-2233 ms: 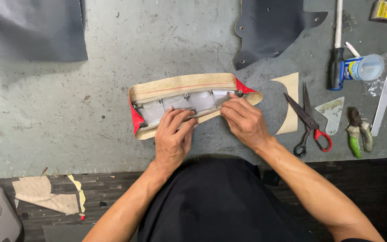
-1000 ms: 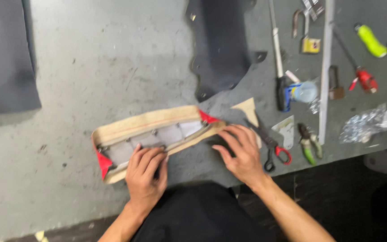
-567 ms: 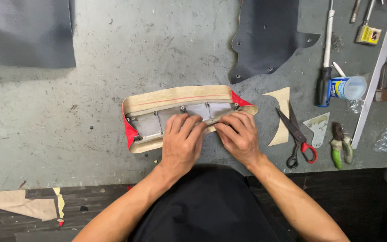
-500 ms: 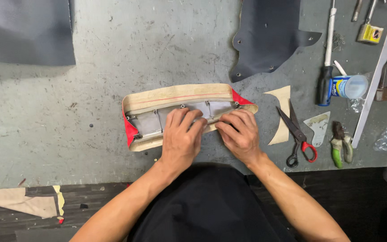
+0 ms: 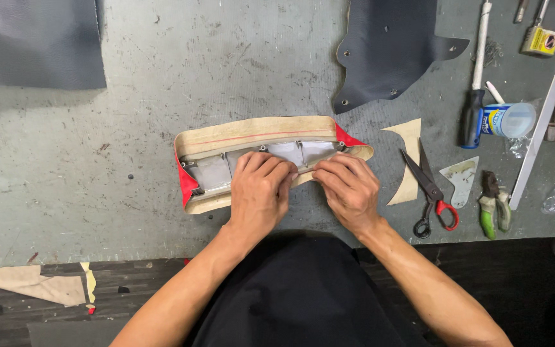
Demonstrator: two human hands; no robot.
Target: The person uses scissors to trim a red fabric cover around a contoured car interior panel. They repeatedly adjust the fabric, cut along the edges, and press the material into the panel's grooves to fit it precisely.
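Overhead, head view — worn grey-green workbench (image 5: 97, 186), scuffed and pitted.
Centre: long curved panel (image 5: 258, 132) wrapped in tan material, red fabric at both ends, grey inner shell exposed, lying flat near the front edge of the bench.
Left hand (image 5: 261, 193) — palm down on the panel's lower edge, fingers curled, pressing the tan strip against the shell.
Right hand (image 5: 348, 186) — just beside the left, fingertips pinching the same tan edge toward the panel's right end.
Right of the panel: tan offcut (image 5: 411, 160), red-handled scissors (image 5: 433, 193), pale scraper (image 5: 460, 180), green-handled pliers (image 5: 493, 205), screwdriver (image 5: 476, 77), small blue-capped tub (image 5: 505, 120).
Top: dark grey vinyl pieces (image 5: 390, 48), (image 5: 33, 42).
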